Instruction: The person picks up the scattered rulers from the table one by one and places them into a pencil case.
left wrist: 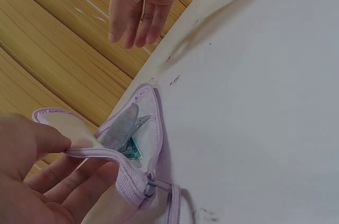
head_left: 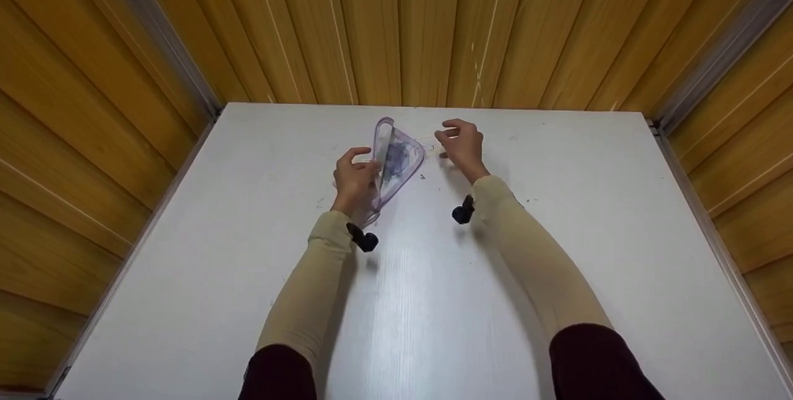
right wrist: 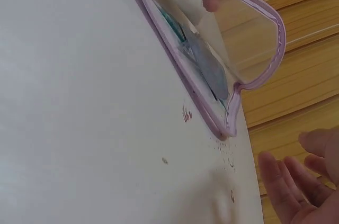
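A clear zip pouch (head_left: 403,168) with lilac edging stands unzipped near the far side of the table. My left hand (head_left: 356,180) pinches the upper edge of its mouth between thumb and fingers, lifting that side away from the other. Inside, the left wrist view shows a bluish-grey piece with a rounded end (left wrist: 121,127) and a green see-through piece (left wrist: 131,150). The zip slider (left wrist: 151,179) sits at the near corner. To the right of the pouch, my right hand (head_left: 463,143) hovers apart from it, fingers loosely bent and nothing between them.
The white table (head_left: 421,301) ends at a wood-panelled wall (head_left: 427,28) behind the pouch. Small dark marks (right wrist: 186,114) dot the tabletop beside the pouch. Each wrist carries a small black camera, such as the left one (head_left: 365,240).
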A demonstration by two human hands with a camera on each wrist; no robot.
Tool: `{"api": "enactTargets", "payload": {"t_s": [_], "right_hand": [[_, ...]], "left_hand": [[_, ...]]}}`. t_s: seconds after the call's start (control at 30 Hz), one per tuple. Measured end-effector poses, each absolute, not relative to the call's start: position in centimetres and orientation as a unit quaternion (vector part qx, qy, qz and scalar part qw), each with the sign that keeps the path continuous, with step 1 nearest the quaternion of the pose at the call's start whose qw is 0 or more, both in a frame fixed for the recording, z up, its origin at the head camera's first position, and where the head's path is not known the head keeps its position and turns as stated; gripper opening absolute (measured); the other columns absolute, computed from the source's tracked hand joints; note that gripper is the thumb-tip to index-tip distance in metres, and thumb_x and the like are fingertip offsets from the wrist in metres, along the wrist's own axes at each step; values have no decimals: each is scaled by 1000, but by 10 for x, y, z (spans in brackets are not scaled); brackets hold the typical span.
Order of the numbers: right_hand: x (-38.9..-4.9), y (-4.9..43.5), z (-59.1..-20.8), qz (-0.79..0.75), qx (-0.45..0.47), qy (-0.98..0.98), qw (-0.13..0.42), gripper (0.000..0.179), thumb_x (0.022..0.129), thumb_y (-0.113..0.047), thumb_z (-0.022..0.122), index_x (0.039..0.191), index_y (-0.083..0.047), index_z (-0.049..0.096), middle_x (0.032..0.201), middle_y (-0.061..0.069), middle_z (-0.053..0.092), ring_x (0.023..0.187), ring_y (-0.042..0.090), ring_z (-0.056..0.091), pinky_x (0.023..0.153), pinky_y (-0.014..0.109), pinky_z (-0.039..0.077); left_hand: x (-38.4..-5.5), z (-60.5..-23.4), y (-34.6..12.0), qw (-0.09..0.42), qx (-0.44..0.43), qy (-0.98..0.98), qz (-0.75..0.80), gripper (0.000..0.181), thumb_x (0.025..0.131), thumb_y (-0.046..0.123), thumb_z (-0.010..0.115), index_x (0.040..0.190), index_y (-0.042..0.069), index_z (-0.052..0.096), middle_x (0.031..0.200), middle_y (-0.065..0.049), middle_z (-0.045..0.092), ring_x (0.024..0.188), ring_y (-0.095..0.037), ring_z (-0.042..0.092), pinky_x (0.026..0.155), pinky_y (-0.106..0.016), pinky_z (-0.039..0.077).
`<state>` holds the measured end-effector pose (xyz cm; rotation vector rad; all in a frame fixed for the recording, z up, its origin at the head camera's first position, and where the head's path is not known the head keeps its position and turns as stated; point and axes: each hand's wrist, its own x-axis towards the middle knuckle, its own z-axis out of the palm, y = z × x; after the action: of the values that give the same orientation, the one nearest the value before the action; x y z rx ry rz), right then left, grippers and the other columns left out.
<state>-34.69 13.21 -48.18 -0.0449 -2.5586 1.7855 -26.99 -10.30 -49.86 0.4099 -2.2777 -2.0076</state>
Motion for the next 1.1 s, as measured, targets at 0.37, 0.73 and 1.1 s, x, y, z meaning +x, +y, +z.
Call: {"api": "enactTargets", "payload": {"t_s": [0.37,0.73,1.1], "right_hand": [[-348,168,-485,565,13,-824,40,38,97,-21,72,132,-8,65,116,14,71,104,31,70,71,35,60],[-340,192,-488,549,19,-834,46,40,99,-25,71,134,-9,65,119,14,70,104,31,69,76,44,60],[-332,217,-494,546,24,-835,61,39,99,-25,70,133,-7,66,117,17,70,103,35,70,75,47,60]], "left_hand": [[-271,-503,-104,36,127,-749,-649,47,94,11,74,138,4,60,102,-14,76,84,-26,73,70,-35,59],[-269,-505,-99,31,145,-750,-645,55,88,13,81,138,5,59,103,-13,75,84,-28,75,71,-38,60],[-267,-505,-94,66,132,-772,-618,55,86,13,82,135,3,60,102,-13,75,83,-30,75,71,-38,60]]}}
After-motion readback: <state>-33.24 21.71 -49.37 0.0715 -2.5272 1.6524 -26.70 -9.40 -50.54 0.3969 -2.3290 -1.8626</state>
